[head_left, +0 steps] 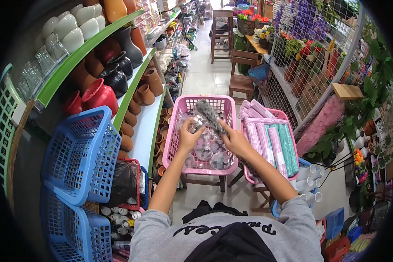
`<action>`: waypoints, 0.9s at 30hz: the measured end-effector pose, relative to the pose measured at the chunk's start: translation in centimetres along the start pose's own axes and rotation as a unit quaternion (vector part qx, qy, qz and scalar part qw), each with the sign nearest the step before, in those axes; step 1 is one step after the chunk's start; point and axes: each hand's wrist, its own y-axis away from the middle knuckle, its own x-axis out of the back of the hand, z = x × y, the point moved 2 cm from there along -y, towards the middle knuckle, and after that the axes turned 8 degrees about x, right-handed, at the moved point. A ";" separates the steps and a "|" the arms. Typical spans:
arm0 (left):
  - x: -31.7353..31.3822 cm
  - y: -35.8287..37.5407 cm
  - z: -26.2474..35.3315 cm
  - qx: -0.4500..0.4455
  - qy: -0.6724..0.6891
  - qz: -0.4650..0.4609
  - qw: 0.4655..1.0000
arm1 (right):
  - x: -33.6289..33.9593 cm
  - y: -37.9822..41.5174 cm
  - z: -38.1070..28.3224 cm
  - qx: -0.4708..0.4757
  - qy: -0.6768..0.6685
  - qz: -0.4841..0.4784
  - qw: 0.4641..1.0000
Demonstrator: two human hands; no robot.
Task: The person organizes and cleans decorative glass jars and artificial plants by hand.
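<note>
- The left hand [188, 136] is closed around a small clear packet [197, 123], lifted just above the pink basket [176, 126] so it can be seen.
- The right hand [232, 139] grips the lower end of a grey speckled bundle [208, 114], tilted up over the same basket.
- More clear packets [209, 155] lie loose inside, handy to both hands.
- A second pink basket [249, 177] beside it holds pink and green rolls [273, 144].

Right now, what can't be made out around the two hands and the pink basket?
Head view only:
- Clear packets in the pink basket: contents too small and glary.
- Left hand palm: turned away, grip unclear.
- Grey bundle: lower end behind right hand.
</note>
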 end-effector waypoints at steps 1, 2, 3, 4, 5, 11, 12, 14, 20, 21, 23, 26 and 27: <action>0.4 -0.1 0.5 -0.001 -0.001 0.003 1.000 | 0.1 0.2 -0.1 0.027 -0.018 0.005 0.999; 0.8 -0.3 0.9 0.006 -0.043 -0.007 0.999 | -0.7 0.4 0.8 0.061 -0.033 0.013 0.998; 1.2 -0.3 1.7 0.014 -0.085 -0.018 0.996 | -0.6 0.8 0.2 0.061 -0.033 0.012 0.998; 1.5 -0.2 3.1 -0.019 -0.117 -0.041 0.992 | -0.2 1.3 -1.1 0.079 -0.027 -0.012 0.996; 1.5 -0.1 2.8 -0.017 -0.117 -0.038 0.992 | 0.0 1.6 -1.8 0.099 -0.021 -0.036 0.994; 0.4 0.3 0.1 0.023 0.126 -0.028 0.991 | -0.6 0.7 -0.3 0.088 -0.002 0.032 0.996; 0.4 0.2 -0.6 0.030 0.149 -0.047 0.987 | -0.5 0.7 -0.5 0.064 -0.038 0.036 0.997; 0.3 -0.3 -1.7 0.014 0.125 -0.056 0.991 | -1.6 0.7 0.5 0.092 -0.035 0.050 0.994; 0.9 -0.3 -2.3 -0.020 0.073 -0.071 0.995 | -0.9 0.8 -0.2 0.022 -0.031 -0.003 0.999; 1.0 0.2 -1.8 -0.020 0.073 -0.070 0.995 | -0.5 0.8 0.5 -0.041 -0.055 0.000 0.998; 1.0 0.8 -0.4 0.095 0.328 -0.069 0.937 | -1.4 0.3 3.2 -0.013 -0.066 0.011 0.998; 1.0 0.4 -0.9 0.122 0.313 -0.101 0.936 | -0.7 -0.1 2.7 0.007 -0.163 0.007 0.987; 1.0 0.4 -0.8 0.129 0.267 -0.124 0.947 | -0.8 -0.2 2.8 0.008 -0.163 0.006 0.987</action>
